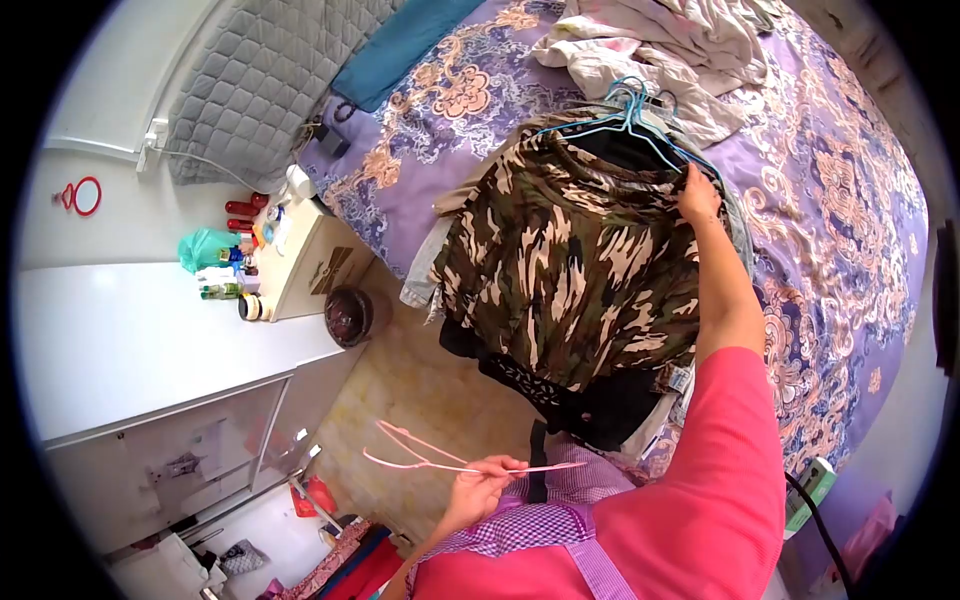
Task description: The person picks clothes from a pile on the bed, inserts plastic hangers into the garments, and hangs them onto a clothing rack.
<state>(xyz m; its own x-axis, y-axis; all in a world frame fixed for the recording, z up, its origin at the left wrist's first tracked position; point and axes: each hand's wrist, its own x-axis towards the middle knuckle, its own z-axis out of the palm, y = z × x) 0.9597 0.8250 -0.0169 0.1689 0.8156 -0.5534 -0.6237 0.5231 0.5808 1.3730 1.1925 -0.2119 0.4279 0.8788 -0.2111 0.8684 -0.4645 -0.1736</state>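
My left hand (483,487) is closed around a pink clothes hanger (415,463), held low in front of my body. My right arm reaches forward over the bed, and my right hand (699,196) grips the shoulder of a camouflage shirt (565,260). Blue hangers (628,122) stick up at the shirt's neck, with their hooks close together. Under the shirt lie more garments, among them a black one (590,408) with pale lettering that hangs over the bed's edge.
The bed has a purple floral cover (835,250), with a crumpled pale cloth (650,50) at the far side. To the left are a white cabinet (150,350), a small bedside table (305,265) with bottles, and a dark bin (348,315).
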